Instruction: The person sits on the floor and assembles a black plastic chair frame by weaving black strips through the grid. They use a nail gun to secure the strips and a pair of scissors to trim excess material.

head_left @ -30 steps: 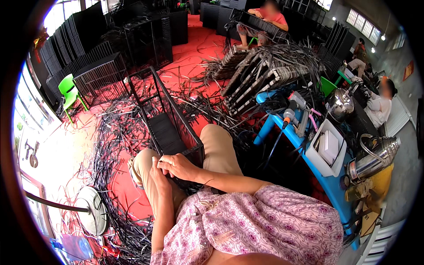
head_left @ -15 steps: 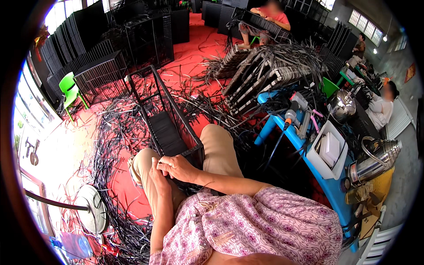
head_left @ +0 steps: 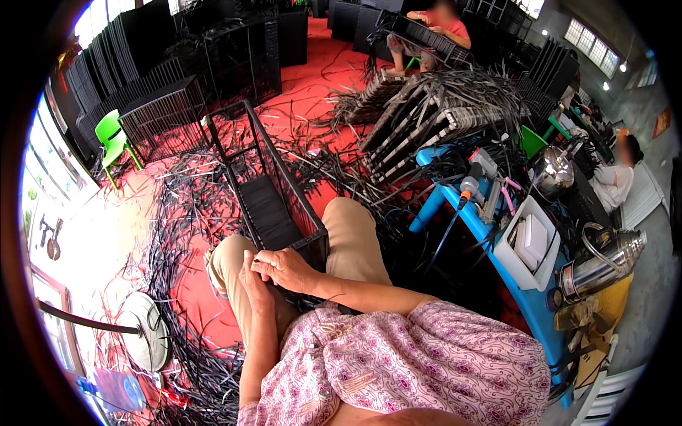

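Note:
A long black frame [head_left: 283, 174] with a woven black panel [head_left: 268, 213] leans away from me, its near end between my knees. Just at that end, my hands meet over my left thigh. My right hand [head_left: 288, 271] is closed, thumb and fingers pinched together against my left hand. My left hand [head_left: 257, 287] is raised beside it, fingers bent and pressed close. Whatever lies between the fingertips is too small and too covered to name.
Loose black strips [head_left: 181, 234] cover much of the red floor [head_left: 206, 295]. At right, a blue bench [head_left: 511, 273] bears a power tool [head_left: 470, 181], a white tub [head_left: 527, 245] and a metal flask [head_left: 600, 263]. Woven frames [head_left: 426, 128] are piled ahead; a co-worker [head_left: 444, 32] sits beyond.
The view has shifted very slightly. My hands stay together in almost the same place, and the black frame still rests between my knees.

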A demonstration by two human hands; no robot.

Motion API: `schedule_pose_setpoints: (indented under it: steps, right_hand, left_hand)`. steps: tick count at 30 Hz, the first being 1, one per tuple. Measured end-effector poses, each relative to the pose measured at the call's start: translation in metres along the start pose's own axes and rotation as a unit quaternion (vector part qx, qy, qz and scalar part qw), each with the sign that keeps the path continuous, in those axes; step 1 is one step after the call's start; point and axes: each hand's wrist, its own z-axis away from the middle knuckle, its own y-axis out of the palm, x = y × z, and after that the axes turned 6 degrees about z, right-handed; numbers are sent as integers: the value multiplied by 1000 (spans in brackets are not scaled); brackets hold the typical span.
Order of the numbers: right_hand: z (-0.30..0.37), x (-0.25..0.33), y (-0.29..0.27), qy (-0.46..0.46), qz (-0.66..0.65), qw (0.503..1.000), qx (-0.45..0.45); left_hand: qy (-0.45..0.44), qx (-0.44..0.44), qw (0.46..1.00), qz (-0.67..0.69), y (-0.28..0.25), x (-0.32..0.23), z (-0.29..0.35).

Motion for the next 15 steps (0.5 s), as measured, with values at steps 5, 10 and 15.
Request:
schedule_pose_setpoints:
  steps: [5, 10, 15]
  right_hand:
    - [1, -12, 9, -45, 15, 998, -30]
    - [3, -23, 16, -46, 16, 998, -35]
    - [2, -23, 12, -58, 40, 997, -27]
  left_hand:
    - [7, -5, 1000, -5, -2, 4, 0]
    - [36, -10, 998, -43, 6, -1, 2]
    - [34, -32, 997, -53, 17, -7, 9]
